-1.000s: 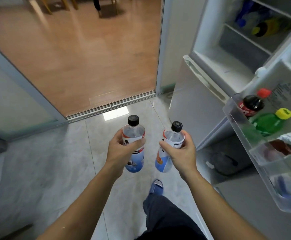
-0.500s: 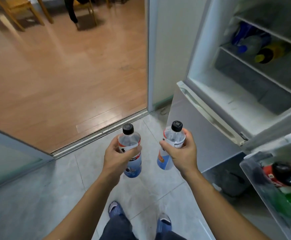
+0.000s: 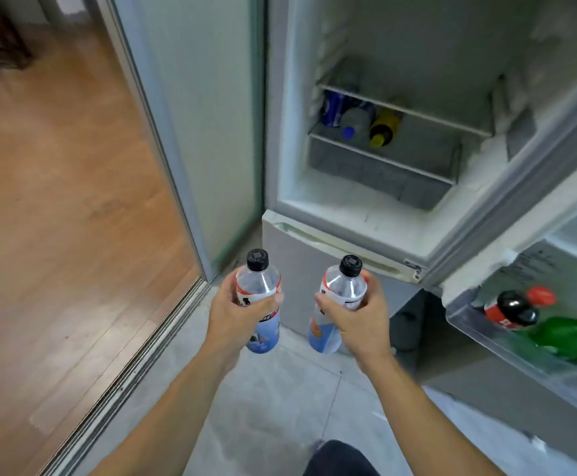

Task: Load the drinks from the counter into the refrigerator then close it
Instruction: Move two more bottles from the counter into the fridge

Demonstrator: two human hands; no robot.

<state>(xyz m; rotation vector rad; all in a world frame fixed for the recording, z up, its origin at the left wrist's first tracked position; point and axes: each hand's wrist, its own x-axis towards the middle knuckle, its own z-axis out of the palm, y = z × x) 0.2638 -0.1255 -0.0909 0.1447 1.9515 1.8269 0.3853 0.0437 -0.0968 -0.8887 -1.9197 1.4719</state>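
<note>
My left hand (image 3: 235, 316) grips a clear bottle with a black cap and blue label (image 3: 261, 286). A second black-capped bottle (image 3: 340, 286), its label base orange and blue, is held upright in my right hand (image 3: 359, 321). Both bottles are at chest height, below and in front of the open refrigerator (image 3: 366, 207). Its upper compartment stands open. On a wire shelf inside lie a blue can (image 3: 331, 108), a clear bottle with a blue cap (image 3: 354, 121) and a yellow bottle (image 3: 384, 127).
The open fridge door (image 3: 537, 187) juts out on the right; its door bin (image 3: 479, 329) holds a cola bottle (image 3: 510, 309) and a green bottle (image 3: 565, 334). A glass sliding door (image 3: 191, 125) and its floor track (image 3: 136, 372) run along the left, wooden floor beyond.
The view has swung right and up toward the fridge, which now fills the upper right. Both hands keep their bottles in the same grip, carried closer to the fridge.
</note>
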